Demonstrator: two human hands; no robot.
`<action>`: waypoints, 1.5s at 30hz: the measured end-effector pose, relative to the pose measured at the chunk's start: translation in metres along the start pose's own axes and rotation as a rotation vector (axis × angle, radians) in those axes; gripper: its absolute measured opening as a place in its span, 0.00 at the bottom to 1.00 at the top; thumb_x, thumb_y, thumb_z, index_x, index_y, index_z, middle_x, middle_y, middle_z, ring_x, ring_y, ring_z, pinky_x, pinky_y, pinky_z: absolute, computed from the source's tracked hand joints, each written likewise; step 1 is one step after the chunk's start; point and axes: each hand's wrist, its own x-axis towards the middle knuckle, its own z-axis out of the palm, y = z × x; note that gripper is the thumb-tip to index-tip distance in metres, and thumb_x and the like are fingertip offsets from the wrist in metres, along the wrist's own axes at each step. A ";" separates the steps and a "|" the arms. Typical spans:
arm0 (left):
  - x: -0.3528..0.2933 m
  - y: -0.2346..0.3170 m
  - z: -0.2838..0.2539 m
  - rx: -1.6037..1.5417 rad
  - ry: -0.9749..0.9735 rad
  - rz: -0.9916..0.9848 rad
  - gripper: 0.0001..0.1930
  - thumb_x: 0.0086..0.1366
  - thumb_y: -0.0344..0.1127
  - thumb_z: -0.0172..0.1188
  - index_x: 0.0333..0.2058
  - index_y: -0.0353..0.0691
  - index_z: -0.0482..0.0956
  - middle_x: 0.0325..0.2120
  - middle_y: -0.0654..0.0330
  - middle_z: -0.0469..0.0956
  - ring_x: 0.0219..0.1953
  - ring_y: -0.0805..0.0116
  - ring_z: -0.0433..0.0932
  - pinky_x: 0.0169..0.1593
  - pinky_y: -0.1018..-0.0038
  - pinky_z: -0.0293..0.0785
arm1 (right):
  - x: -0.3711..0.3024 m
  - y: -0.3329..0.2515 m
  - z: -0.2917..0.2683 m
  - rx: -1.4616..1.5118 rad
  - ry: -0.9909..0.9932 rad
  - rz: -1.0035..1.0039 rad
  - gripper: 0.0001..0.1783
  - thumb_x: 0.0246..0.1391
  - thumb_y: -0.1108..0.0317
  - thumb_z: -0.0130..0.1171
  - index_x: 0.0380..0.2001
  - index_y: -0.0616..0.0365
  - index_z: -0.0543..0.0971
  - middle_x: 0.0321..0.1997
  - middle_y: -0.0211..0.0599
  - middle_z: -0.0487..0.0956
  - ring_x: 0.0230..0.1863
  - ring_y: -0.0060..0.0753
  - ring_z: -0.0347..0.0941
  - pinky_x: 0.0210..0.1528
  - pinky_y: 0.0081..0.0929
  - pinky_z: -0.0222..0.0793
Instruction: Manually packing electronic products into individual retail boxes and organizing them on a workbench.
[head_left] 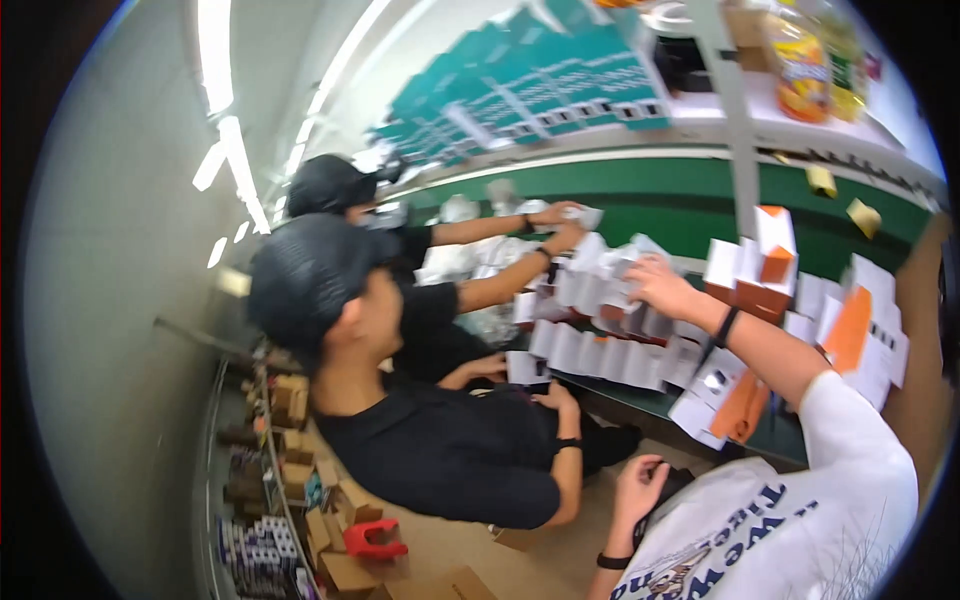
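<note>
My right arm, with a black wristband, stretches out from a white sleeve over a row of small white boxes (605, 355) on the green bench. My right hand (665, 285) has its fingers bent round the top of a white box (618, 285), though blur softens the grip. Lower down, close to my white shirt, my left hand (640, 487) is curled beside a dark object (672, 490) that I cannot make out. Right of the row stand white-and-orange boxes (845, 335), and one orange-sided box (740, 405) lies tilted at the bench's front edge.
A nearby person in black (440, 445) holds a small white box (525, 368); another behind reaches toward the row. Teal boxes (520, 85) and bottles (803, 75) fill the shelf above a metal post (735, 130). Cartons (345, 570) and a red object (375, 540) lie below.
</note>
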 end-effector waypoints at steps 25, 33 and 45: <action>0.093 -0.062 0.049 -0.024 -0.342 0.176 0.19 0.64 0.41 0.66 0.47 0.34 0.74 0.43 0.50 0.79 0.44 0.56 0.78 0.49 0.65 0.74 | -0.318 -0.079 0.041 0.356 -0.725 1.076 0.23 0.47 0.59 0.69 0.37 0.70 0.78 0.39 0.59 0.81 0.42 0.58 0.79 0.47 0.45 0.76; 0.092 -0.084 0.063 -0.013 -0.360 0.340 0.17 0.59 0.36 0.69 0.41 0.34 0.74 0.33 0.46 0.80 0.35 0.52 0.80 0.40 0.62 0.76 | -0.264 -0.098 0.078 -0.010 -0.286 1.571 0.35 0.54 0.66 0.65 0.61 0.63 0.63 0.69 0.58 0.62 0.66 0.62 0.65 0.66 0.44 0.66; 0.090 -0.077 0.036 -0.045 -0.336 0.243 0.15 0.62 0.37 0.67 0.42 0.34 0.76 0.35 0.53 0.80 0.39 0.61 0.80 0.45 0.67 0.76 | -0.273 -0.059 0.109 0.269 -0.002 1.487 0.34 0.55 0.71 0.63 0.63 0.64 0.62 0.66 0.58 0.66 0.65 0.60 0.68 0.65 0.44 0.66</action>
